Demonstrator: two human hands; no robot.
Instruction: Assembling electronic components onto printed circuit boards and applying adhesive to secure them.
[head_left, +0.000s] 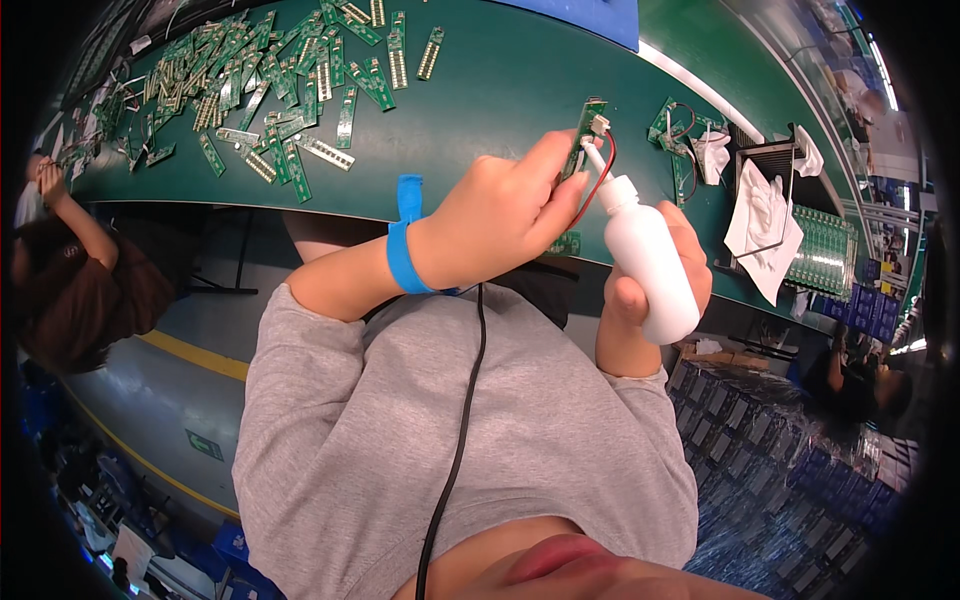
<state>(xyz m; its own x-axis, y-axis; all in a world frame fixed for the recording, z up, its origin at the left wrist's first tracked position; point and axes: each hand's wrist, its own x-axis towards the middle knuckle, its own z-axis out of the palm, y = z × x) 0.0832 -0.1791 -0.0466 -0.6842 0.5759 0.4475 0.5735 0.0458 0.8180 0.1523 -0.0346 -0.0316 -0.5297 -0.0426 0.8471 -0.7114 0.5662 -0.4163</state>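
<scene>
My left hand, with a blue wrist strap, pinches a narrow green circuit board upright above the table edge. A white connector sits on that board, and red and black wires curve down from it. Below my left fingers shows part of another green board; I cannot tell if the wires join it. My right hand is wrapped round a white squeeze bottle. Its thin nozzle points up at the board, close beside the connector; whether it touches is unclear.
Loose green circuit boards lie heaped on the green table at the far left. On the right are wired boards, white tissues, a dark rack and a row of green boards. Another person sits at left.
</scene>
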